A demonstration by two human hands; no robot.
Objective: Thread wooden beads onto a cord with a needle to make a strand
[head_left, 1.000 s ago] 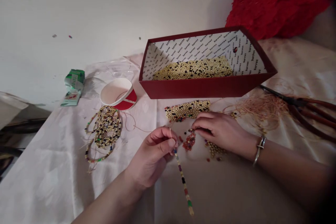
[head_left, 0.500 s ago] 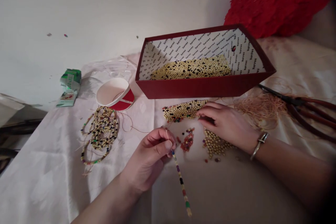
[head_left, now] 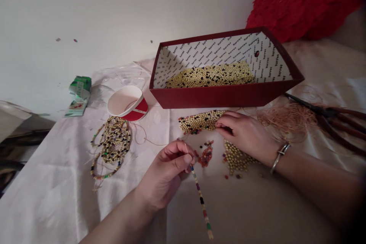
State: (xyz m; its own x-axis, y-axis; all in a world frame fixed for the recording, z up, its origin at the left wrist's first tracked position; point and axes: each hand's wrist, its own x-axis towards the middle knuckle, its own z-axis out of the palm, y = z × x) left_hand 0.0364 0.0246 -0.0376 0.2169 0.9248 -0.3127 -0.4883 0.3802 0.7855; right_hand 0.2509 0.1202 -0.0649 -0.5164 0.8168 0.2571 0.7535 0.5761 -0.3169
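Observation:
My left hand (head_left: 168, 171) pinches the thread of a beaded strand (head_left: 201, 201) between thumb and fingertips. Yellow, black, purple, red and green beads hang in a row below the fingers. To its right, my right hand (head_left: 243, 131), with a silver bracelet at the wrist, has thumb and forefinger drawn together at a pile of yellow and black beads (head_left: 197, 121). Whether a bead is between those fingertips is too small to tell. Beneath the right palm lie more plain yellow beads (head_left: 236, 158), partly hidden. A small heap of reddish beads (head_left: 206, 155) lies between the hands.
Behind the piles stands a dark red box (head_left: 225, 97) holding many beads. A paper cup (head_left: 137, 110) and finished-looking bead strands (head_left: 114, 141) are at left, near a green packet (head_left: 80, 91). At right are tangled thread (head_left: 288, 120), dark-handled pliers (head_left: 328, 112) and a red ruffled object (head_left: 300, 4).
The whole view has shifted slightly, so everything sits a little further right. My left hand keeps its pinch on the thread, and my right hand stays at the bead pile.

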